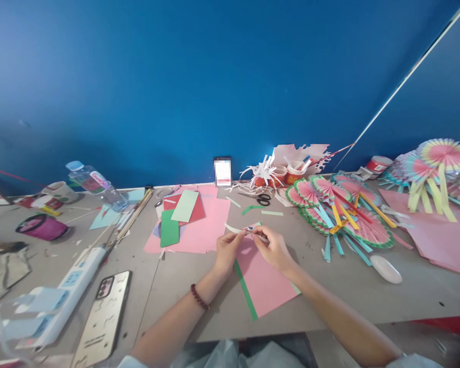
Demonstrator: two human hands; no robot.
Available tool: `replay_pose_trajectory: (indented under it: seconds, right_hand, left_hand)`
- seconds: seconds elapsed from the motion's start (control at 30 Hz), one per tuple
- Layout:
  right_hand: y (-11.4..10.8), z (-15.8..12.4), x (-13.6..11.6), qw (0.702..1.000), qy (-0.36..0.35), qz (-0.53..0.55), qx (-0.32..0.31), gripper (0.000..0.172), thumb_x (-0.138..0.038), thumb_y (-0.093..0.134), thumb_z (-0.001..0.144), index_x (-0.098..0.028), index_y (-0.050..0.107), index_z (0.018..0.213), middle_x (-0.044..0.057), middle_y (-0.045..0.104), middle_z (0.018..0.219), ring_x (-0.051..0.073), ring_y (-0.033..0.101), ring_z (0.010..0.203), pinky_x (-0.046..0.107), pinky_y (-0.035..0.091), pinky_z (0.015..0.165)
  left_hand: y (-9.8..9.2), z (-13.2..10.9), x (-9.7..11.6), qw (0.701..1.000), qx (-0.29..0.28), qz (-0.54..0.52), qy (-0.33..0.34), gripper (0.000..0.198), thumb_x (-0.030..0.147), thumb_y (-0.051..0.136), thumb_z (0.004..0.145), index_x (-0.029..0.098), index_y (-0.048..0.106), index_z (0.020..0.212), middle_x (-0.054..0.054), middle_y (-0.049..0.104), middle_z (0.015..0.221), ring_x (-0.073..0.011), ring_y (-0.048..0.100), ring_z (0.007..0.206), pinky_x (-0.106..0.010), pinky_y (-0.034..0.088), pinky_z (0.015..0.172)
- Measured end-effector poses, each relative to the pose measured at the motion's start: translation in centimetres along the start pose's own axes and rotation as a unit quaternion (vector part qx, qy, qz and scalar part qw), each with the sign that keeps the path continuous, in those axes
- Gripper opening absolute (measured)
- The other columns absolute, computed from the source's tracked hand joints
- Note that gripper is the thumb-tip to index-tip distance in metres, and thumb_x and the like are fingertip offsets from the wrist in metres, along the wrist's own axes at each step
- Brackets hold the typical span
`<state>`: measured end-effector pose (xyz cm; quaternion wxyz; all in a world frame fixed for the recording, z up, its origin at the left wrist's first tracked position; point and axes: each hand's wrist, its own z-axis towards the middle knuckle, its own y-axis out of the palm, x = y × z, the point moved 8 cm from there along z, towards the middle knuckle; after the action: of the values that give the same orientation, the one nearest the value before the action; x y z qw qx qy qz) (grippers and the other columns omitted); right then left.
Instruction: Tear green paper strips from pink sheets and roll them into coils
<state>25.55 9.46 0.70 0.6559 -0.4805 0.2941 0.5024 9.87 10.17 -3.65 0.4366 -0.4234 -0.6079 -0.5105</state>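
Observation:
My left hand (229, 249) and my right hand (271, 245) meet near the middle, each with fingers pinched on a narrow white strip (233, 228). Its left end sticks out past my left fingertips; the middle is partly hidden by my fingers. Whether it is paper or tape I cannot tell. Below my hands lies a sheet of pink paper (262, 286) with green strips along its edges. Beyond my hands are black-handled scissors (263, 199), a bent green paper strip (252, 208) and a pale green strip (272, 213).
Coloured papers (187, 230) lie left of my hands, pleated paper fans (345, 209) at right. A lit phone (223, 172) leans against the blue wall. Paper cups (294, 174), a white mouse (385, 269), a power strip (71, 294), another phone (103, 317) and a bottle (97, 184) surround the workspace.

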Motion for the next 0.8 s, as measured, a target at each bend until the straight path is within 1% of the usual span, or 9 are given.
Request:
replay_pose_trajectory:
  seconds: [0.2, 0.37, 0.47, 0.67, 0.73, 0.8]
  right_hand:
    - [-0.33, 0.15, 0.36, 1.000, 0.025, -0.001, 0.006, 0.021, -0.040, 0.059, 0.092, -0.022, 0.061, 0.082, 0.004, 0.071, 0.078, 0.017, 0.064, 0.065, 0.025, 0.052, 0.057]
    - [-0.44, 0.15, 0.26, 1.000, 0.017, -0.011, 0.001, 0.022, -0.041, 0.057, 0.093, -0.022, 0.061, 0.082, 0.002, 0.069, 0.076, 0.015, 0.061, 0.062, 0.025, 0.051, 0.057]
    - [-0.48, 0.16, 0.27, 1.000, 0.017, -0.009, 0.002, 0.023, -0.042, 0.058, 0.093, -0.022, 0.061, 0.083, 0.003, 0.070, 0.077, 0.015, 0.062, 0.063, 0.025, 0.051, 0.058]
    - [-0.58, 0.18, 0.52, 1.000, 0.024, -0.008, 0.007, 0.023, -0.043, 0.058, 0.093, -0.022, 0.062, 0.084, 0.004, 0.072, 0.081, 0.017, 0.067, 0.068, 0.026, 0.054, 0.060]
    - [-0.59, 0.17, 0.73, 1.000, 0.028, -0.007, 0.007, 0.023, -0.044, 0.058, 0.093, -0.022, 0.062, 0.085, 0.005, 0.073, 0.083, 0.018, 0.069, 0.070, 0.027, 0.055, 0.062]
    - [-0.63, 0.19, 0.99, 0.999, 0.032, -0.009, 0.009, 0.023, -0.044, 0.058, 0.092, -0.023, 0.062, 0.085, 0.005, 0.074, 0.083, 0.019, 0.071, 0.071, 0.027, 0.056, 0.063]
  left_hand:
    - [0.26, -0.15, 0.26, 1.000, -0.011, 0.007, -0.008, 0.034, 0.053, 0.087, 0.067, 0.020, 0.083, 0.073, -0.011, 0.082, 0.089, -0.0284, 0.073, 0.093, -0.039, 0.057, 0.085]
    - [0.37, -0.22, 0.27, 1.000, -0.019, 0.014, -0.015, 0.036, 0.055, 0.086, 0.067, 0.019, 0.083, 0.074, -0.012, 0.082, 0.092, -0.0290, 0.073, 0.093, -0.038, 0.056, 0.080]
    - [0.45, -0.30, 0.25, 0.999, -0.025, 0.013, -0.017, 0.035, 0.054, 0.085, 0.069, 0.019, 0.083, 0.075, -0.012, 0.082, 0.093, -0.0292, 0.073, 0.095, -0.038, 0.055, 0.081]
    - [0.71, -0.35, 0.07, 0.999, -0.041, 0.007, -0.022, 0.034, 0.053, 0.084, 0.070, 0.020, 0.083, 0.077, -0.012, 0.082, 0.096, -0.0324, 0.071, 0.109, -0.038, 0.055, 0.084]
    - [0.73, -0.29, -0.06, 0.999, -0.044, -0.001, -0.025, 0.034, 0.053, 0.085, 0.069, 0.020, 0.083, 0.077, -0.013, 0.082, 0.096, -0.0319, 0.071, 0.110, -0.037, 0.055, 0.083]
    - [0.70, -0.19, -0.17, 0.999, -0.046, -0.008, -0.025, 0.035, 0.054, 0.085, 0.069, 0.019, 0.083, 0.077, -0.013, 0.082, 0.097, -0.0301, 0.071, 0.106, -0.036, 0.054, 0.082]
